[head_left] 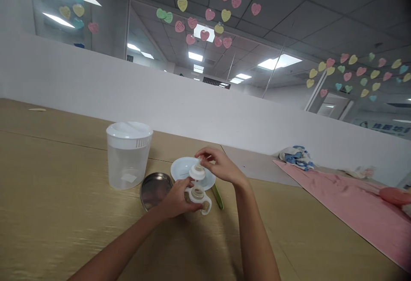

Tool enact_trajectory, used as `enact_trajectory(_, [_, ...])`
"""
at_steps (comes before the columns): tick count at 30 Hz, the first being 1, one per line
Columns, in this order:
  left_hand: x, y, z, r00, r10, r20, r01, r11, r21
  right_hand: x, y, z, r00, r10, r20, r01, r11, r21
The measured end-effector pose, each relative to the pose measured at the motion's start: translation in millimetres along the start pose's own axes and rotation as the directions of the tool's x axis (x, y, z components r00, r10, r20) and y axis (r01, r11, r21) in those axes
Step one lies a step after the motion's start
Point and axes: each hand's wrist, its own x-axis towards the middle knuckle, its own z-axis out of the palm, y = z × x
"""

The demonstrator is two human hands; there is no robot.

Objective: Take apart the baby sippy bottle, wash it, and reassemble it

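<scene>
My left hand [177, 198] grips a white baby-bottle collar with handles [199, 196] just above the wooden table [64, 212]. My right hand [215, 164] pinches the pale teat part [197, 171] sitting on top of the collar. Both hands hover over a white plate [183, 168]. A round steel lid or dish [153, 189] lies flat just left of my left hand. A green stick-like item [218, 196] lies under my right wrist.
A clear plastic container with a white lid [128, 154] stands upright to the left. A pink cloth [346, 201] covers the table's right side, with a blue-white rag [297, 156] at its far end. A white partition wall [160, 97] runs behind the table.
</scene>
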Motion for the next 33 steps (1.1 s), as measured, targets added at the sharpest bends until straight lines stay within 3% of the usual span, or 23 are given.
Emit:
enact_trajectory(5, [-0.4,-5.0,2.6,1.0,0.005,0.01,-0.005,1.0,0.012,4.8,4.0,-2.0,0.959,0.077,-0.273,-0.042,0.99,0.133])
enact_trajectory(9, [0.4,-2.3,1.6,1.0,0.01,0.023,-0.011,1.0,0.023,9.3,11.4,-3.6,0.857,0.148,-0.493,-0.04,0.974,0.223])
enact_trajectory(13, [0.2,2.3,-1.0,0.999,0.016,0.032,-0.016,1.0,0.007,11.1,17.4,-5.4,0.734,0.209,-0.647,-0.147,0.978,0.15])
enact_trajectory(16, [0.0,4.7,-2.7,0.999,0.013,0.049,-0.013,1.0,-0.009,12.1,22.3,-4.3,0.702,0.203,-0.682,-0.264,0.964,0.016])
enact_trajectory(19, [0.2,6.7,-3.9,0.998,0.015,0.065,-0.015,1.0,-0.001,14.7,30.9,0.2,0.726,0.148,-0.672,-0.325,0.935,-0.144])
enact_trajectory(24, [0.3,7.1,-3.8,0.998,0.034,0.061,-0.034,0.999,0.0,19.4,47.8,11.5,0.827,0.169,-0.536,-0.39,0.859,-0.333])
enact_trajectory(29, [1.2,2.4,-1.8,0.995,0.097,0.029,-0.099,0.994,0.053,19.8,51.1,21.2,0.884,0.318,-0.343,-0.421,0.86,-0.289])
enact_trajectory(33, [1.2,0.1,-0.3,0.996,0.089,-0.026,-0.083,0.978,0.192,19.6,48.2,25.4,0.894,0.378,-0.242,-0.428,0.88,-0.207])
